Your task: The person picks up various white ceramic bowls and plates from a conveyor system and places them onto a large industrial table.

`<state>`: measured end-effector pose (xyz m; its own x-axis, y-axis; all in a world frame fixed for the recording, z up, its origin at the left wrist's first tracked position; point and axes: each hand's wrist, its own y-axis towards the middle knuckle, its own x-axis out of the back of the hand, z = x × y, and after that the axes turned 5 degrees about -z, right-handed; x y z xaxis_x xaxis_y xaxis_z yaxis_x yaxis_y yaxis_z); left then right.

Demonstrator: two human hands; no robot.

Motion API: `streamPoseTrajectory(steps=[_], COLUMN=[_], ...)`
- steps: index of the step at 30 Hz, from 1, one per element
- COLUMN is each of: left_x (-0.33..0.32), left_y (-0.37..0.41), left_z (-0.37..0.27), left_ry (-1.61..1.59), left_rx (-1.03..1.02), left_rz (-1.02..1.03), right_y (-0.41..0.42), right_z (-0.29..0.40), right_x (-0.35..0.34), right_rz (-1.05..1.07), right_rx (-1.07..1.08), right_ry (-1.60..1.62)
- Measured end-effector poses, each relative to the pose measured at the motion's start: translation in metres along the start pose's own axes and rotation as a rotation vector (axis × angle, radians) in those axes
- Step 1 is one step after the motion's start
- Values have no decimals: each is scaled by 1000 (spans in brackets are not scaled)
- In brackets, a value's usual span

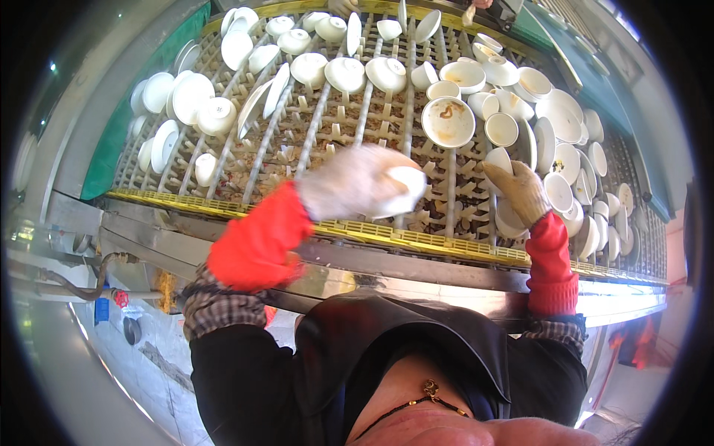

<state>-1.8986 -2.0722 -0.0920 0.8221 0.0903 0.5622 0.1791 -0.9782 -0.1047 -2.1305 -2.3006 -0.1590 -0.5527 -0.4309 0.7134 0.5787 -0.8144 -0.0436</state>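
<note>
My gloved left hand (346,181), blurred by motion, is above the peg conveyor (313,134) of a dishwashing machine. It grips a small white bowl or cup (406,187), too smeared to name exactly. Further right, my gloved right hand (524,192) has its thumb and fingers around a small white cup (498,160). Just beyond that hand stand a cream-white cup (501,129) and a larger bowl (448,122) with brown food residue inside. White plates and bowls crowd the belt on the right, among them a plate (559,116).
Tilted plates (192,97) and overturned bowls (216,116) sit between the pegs at left and along the far side. Food scraps lie beneath the belt. A yellow plastic edge strip (424,241) borders the near side. Across the belt another person's gloved hand (342,6) shows.
</note>
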Motion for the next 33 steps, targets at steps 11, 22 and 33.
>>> streamPoseTrajectory(steps=[11,22,33], left_x=[129,84,67], left_y=[-122,-85,-68], left_z=[103,65,82], left_ry=[1199,990,1108], left_rx=[1009,306,110], left_rz=[-665,-981,-756], right_y=[65,72,85], right_z=[156,59,139], right_x=[-70,-74,-96], right_rz=[778,20,354], right_rx=[286,429,90], right_ry=[1271,-628,712])
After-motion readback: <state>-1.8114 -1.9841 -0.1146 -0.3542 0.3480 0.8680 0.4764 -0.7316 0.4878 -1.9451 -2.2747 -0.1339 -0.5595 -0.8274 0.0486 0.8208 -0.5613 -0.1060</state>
